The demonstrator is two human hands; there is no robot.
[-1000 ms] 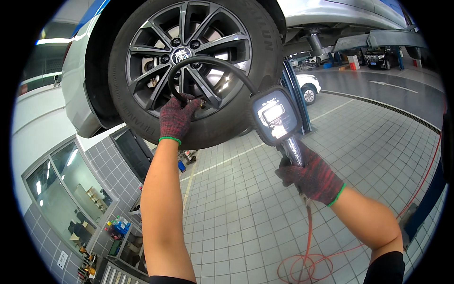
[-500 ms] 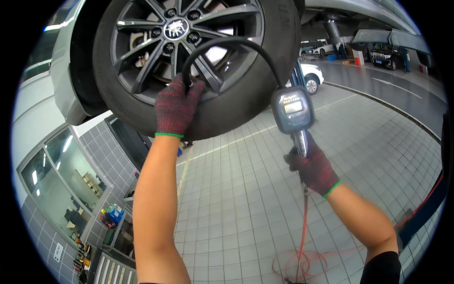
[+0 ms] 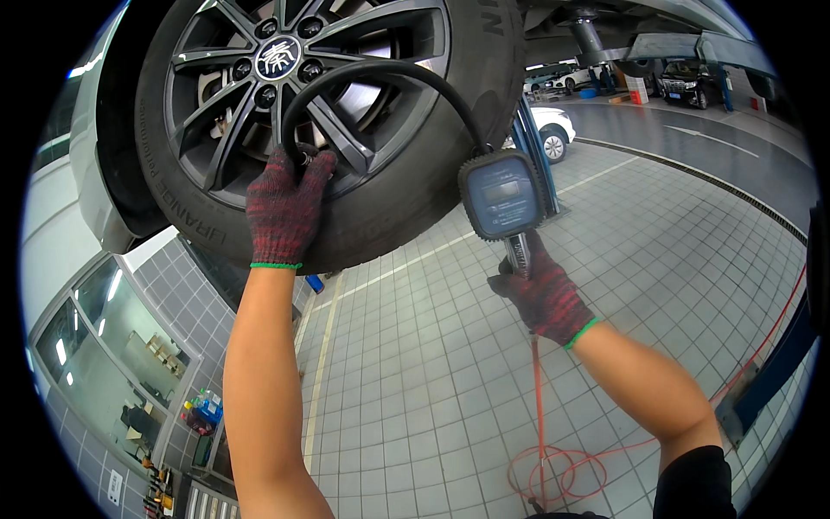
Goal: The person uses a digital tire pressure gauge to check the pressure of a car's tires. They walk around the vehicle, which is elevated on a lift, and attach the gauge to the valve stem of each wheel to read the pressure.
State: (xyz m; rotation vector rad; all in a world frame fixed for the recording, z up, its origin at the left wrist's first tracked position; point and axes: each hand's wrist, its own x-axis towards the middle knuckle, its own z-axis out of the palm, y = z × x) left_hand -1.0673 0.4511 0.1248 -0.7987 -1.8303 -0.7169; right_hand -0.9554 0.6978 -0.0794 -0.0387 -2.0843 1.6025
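Note:
A raised car wheel fills the upper left, its black tire (image 3: pixel 406 195) around a dark multi-spoke rim (image 3: pixel 333 130). My left hand (image 3: pixel 284 206), in a dark red and black knit glove, pinches the end of a black rubber hose (image 3: pixel 393 67) at the rim's lower edge; the valve itself is hidden by the fingers. That hose arcs over to a digital tire inflator gauge (image 3: pixel 504 197) with a small display. Gloved alike, my right hand (image 3: pixel 545 294) is wrapped around the gauge's metal handle, below the wheel's right side. A red air line (image 3: pixel 537 381) hangs from the handle.
The red line lies coiled on the grey tiled floor (image 3: pixel 406 415). Blue lift posts (image 3: pixel 538 156) stand behind the wheel and at the right edge. Bottles (image 3: pixel 203 411) and tools sit by the left wall. A white car (image 3: pixel 552 131) and a black car (image 3: pixel 683 84) are farther back.
The wheel, both hands and the gauge have shifted left in the view, the hands a little lower too. Both grips stay the same, and the gauge's display now looks dimmer.

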